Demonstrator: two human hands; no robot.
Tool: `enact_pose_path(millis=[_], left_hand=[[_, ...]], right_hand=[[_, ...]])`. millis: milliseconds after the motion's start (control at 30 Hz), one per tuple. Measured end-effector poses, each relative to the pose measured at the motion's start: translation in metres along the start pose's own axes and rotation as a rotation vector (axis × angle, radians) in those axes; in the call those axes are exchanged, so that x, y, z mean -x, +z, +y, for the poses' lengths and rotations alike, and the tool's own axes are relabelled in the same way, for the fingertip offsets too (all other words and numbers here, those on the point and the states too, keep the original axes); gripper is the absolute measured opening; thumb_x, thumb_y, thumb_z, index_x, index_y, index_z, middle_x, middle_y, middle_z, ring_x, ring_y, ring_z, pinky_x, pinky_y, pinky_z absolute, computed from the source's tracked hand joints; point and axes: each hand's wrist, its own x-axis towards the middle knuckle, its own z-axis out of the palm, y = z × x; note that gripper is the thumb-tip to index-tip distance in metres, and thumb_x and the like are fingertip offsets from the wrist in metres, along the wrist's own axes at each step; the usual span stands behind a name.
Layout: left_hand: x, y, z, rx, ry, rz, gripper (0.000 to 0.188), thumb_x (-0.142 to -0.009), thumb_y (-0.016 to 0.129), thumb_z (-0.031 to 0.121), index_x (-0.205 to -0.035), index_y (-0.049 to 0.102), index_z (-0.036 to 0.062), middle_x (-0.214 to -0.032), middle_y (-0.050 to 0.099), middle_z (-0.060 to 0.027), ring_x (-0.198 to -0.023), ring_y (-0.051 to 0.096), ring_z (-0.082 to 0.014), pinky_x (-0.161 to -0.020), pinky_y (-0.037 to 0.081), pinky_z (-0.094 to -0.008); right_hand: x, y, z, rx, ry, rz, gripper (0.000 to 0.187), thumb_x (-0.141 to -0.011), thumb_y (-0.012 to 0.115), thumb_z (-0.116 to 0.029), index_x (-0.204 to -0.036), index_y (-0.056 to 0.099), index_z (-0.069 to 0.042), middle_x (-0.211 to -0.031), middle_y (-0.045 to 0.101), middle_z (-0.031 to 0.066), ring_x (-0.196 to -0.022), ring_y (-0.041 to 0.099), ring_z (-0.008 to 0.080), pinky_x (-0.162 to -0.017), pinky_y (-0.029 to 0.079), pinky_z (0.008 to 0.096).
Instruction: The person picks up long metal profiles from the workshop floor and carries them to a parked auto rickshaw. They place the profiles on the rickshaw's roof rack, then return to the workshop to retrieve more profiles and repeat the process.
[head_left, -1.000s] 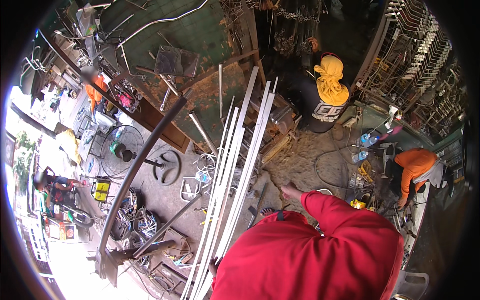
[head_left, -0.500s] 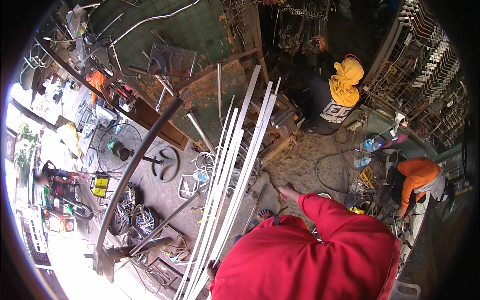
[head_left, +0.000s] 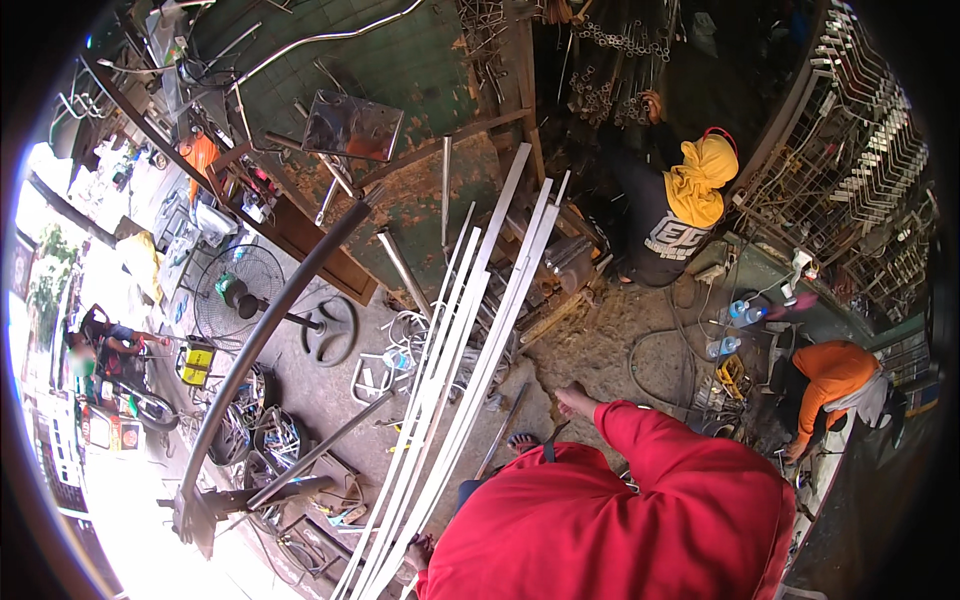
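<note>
A bundle of several long, pale metal tubes (head_left: 470, 370) slants up from the lower edge, left of my body. My left hand (head_left: 418, 552) is closed at the right side of the tubes near their lower part; its fingers are partly hidden. My right hand (head_left: 574, 401) reaches forward in a red sleeve, fingers curled, with nothing visible in it. Below it is the bare floor, and a thin dark rod (head_left: 503, 430) lies to its left.
Ahead, a person in a yellow head covering (head_left: 700, 180) reaches toward racked pipes (head_left: 625, 60). Another in orange (head_left: 833, 375) bends at right. A standing fan (head_left: 238, 295), a curved dark pipe (head_left: 270, 330) and scrap bins (head_left: 280, 440) stand left. Hoses (head_left: 640, 370) cross the floor.
The view has shifted slightly. My left hand sits a little lower and farther left, as do the tubes' lower ends. My right hand stays stretched forward, slightly lower in the picture.
</note>
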Motion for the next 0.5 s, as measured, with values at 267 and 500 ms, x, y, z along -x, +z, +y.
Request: enact_pose_path(millis=[267, 500], left_hand=[[0.016, 0.008, -0.024, -0.175, 0.057, 0.138, 0.034, -0.082, 0.062, -0.003, -0.116, 0.056, -0.0055, -0.085, 0.067, -0.0201, -0.080, 0.069, -0.0287, -0.062, 0.056, -0.0320], [0.065, 0.031, 0.014, 0.393, -0.161, 0.470, 0.023, -0.081, 0.061, -0.005, -0.103, 0.057, -0.0069, -0.075, 0.065, -0.0136, -0.059, 0.066, -0.0228, -0.048, 0.050, -0.0286]], right_hand=[[-0.020, -0.002, 0.005, -0.057, -0.026, -0.035, 0.031, -0.085, 0.058, -0.029, -0.084, 0.063, 0.002, -0.070, 0.066, 0.0139, -0.055, 0.064, 0.0241, -0.049, 0.054, 0.0373], [-0.065, 0.009, 0.016, 0.019, 0.002, -0.153, 0.026, -0.091, 0.050, -0.027, -0.086, 0.057, -0.002, -0.069, 0.066, 0.0137, -0.055, 0.064, 0.0280, -0.051, 0.055, 0.0425]])
